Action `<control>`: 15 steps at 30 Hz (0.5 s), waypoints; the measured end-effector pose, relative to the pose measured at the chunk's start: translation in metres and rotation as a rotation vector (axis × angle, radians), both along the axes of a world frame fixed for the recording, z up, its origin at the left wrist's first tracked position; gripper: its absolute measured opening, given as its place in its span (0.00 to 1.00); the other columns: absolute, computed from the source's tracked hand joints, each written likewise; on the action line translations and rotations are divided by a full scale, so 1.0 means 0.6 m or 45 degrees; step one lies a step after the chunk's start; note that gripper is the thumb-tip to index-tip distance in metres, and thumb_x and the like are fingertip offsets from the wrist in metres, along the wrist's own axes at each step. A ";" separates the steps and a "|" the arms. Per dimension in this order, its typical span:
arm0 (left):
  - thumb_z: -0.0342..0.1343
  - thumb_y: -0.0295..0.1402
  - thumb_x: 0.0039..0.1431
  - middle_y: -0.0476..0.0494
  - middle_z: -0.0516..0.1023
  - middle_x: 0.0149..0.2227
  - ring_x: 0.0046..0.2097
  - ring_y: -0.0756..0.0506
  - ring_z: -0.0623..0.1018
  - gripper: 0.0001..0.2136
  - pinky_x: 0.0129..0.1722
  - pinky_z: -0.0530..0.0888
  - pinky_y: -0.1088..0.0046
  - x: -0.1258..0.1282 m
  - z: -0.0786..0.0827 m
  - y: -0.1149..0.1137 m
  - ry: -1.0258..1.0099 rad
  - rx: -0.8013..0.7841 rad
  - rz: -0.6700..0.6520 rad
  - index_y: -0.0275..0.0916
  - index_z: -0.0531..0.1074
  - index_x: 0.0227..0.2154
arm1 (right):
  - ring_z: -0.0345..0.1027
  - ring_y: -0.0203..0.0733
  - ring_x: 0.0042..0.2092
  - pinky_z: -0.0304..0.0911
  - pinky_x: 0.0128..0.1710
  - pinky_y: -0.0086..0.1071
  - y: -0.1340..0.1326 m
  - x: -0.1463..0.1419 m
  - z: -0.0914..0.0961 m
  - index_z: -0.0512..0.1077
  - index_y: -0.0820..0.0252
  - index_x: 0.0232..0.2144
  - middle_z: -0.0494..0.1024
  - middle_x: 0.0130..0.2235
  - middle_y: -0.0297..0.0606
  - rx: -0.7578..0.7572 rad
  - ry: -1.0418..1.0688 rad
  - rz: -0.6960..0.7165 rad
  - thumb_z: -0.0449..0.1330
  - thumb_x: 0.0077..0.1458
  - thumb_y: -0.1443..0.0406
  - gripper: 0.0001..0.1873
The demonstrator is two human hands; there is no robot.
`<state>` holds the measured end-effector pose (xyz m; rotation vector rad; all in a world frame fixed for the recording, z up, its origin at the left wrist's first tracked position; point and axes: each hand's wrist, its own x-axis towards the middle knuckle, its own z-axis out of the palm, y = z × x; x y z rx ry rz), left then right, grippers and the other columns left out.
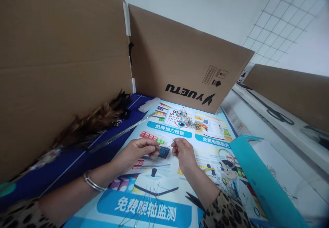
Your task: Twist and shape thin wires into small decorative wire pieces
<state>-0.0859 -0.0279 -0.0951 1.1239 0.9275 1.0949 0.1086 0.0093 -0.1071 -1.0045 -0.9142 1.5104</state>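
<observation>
My left hand (141, 150) hovers over a colourful printed poster (164, 187), its fingers pinched on something thin that I cannot make out. My right hand (183, 151) is close beside it, fingers also pinched, and a fine wire seems to run between the two hands. A small dark square object (163, 152) lies on the poster just under the fingertips. A silver bangle (93, 183) sits on my left wrist. Thin wires (144, 204) lie loose on the poster near my forearms.
Brown cardboard walls (180, 63) stand at the left and back. Brown feathers (97, 121) and a long thin rod (123, 132) rest on blue cloth at the left. Small shiny beaded pieces (186, 120) lie further back. A teal folder (259, 180) leans at the right.
</observation>
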 end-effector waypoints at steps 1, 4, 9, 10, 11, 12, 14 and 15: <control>0.59 0.35 0.51 0.44 0.79 0.30 0.32 0.47 0.75 0.10 0.35 0.71 0.70 0.000 -0.002 0.000 0.027 0.017 0.028 0.35 0.74 0.36 | 0.61 0.30 0.21 0.55 0.20 0.25 0.000 0.000 0.002 0.68 0.62 0.29 0.74 0.26 0.34 -0.004 -0.003 0.000 0.62 0.45 0.56 0.15; 0.59 0.35 0.51 0.46 0.78 0.29 0.31 0.47 0.74 0.09 0.33 0.70 0.71 -0.006 0.003 0.002 0.091 0.098 0.159 0.36 0.75 0.33 | 0.62 0.30 0.22 0.56 0.21 0.26 -0.003 0.004 0.022 0.69 0.62 0.29 0.74 0.27 0.34 0.017 -0.022 0.046 0.62 0.46 0.57 0.14; 0.58 0.29 0.51 0.50 0.77 0.27 0.31 0.48 0.73 0.03 0.35 0.70 0.69 -0.039 0.070 -0.008 0.089 0.401 0.411 0.36 0.73 0.29 | 0.62 0.30 0.24 0.56 0.23 0.25 -0.004 0.026 0.094 0.70 0.62 0.29 0.73 0.28 0.34 0.217 -0.063 0.129 0.60 0.50 0.59 0.11; 0.58 0.28 0.51 0.50 0.77 0.29 0.31 0.49 0.73 0.02 0.35 0.70 0.69 -0.046 0.090 -0.014 0.092 0.443 0.463 0.36 0.73 0.29 | 0.62 0.30 0.24 0.56 0.23 0.25 -0.003 0.033 0.109 0.70 0.62 0.29 0.72 0.27 0.34 0.249 -0.066 0.113 0.60 0.50 0.59 0.10; 0.59 0.28 0.50 0.50 0.77 0.29 0.31 0.50 0.73 0.03 0.34 0.69 0.70 -0.053 0.109 -0.020 0.091 0.495 0.545 0.35 0.72 0.29 | 0.61 0.29 0.24 0.55 0.23 0.25 -0.003 0.041 0.123 0.69 0.62 0.29 0.72 0.27 0.33 0.278 -0.069 0.079 0.60 0.50 0.60 0.10; 0.59 0.28 0.49 0.50 0.76 0.29 0.30 0.50 0.73 0.03 0.32 0.69 0.71 -0.059 0.128 -0.027 0.021 0.570 0.608 0.35 0.72 0.28 | 0.61 0.29 0.23 0.55 0.22 0.25 -0.002 0.049 0.136 0.69 0.61 0.29 0.71 0.26 0.32 0.310 -0.072 0.037 0.59 0.50 0.60 0.09; 0.59 0.27 0.51 0.50 0.75 0.27 0.30 0.51 0.72 0.04 0.32 0.68 0.73 -0.070 0.158 -0.035 0.014 0.647 0.767 0.33 0.70 0.29 | 0.61 0.29 0.24 0.56 0.23 0.25 -0.003 0.066 0.159 0.69 0.60 0.29 0.71 0.26 0.31 0.392 -0.088 -0.058 0.59 0.51 0.61 0.08; 0.58 0.27 0.52 0.50 0.75 0.28 0.30 0.51 0.72 0.04 0.32 0.68 0.73 -0.078 0.169 -0.036 0.054 0.658 0.868 0.33 0.70 0.30 | 0.61 0.29 0.24 0.56 0.23 0.25 -0.004 0.074 0.168 0.69 0.60 0.29 0.71 0.26 0.31 0.446 -0.109 -0.093 0.59 0.51 0.61 0.07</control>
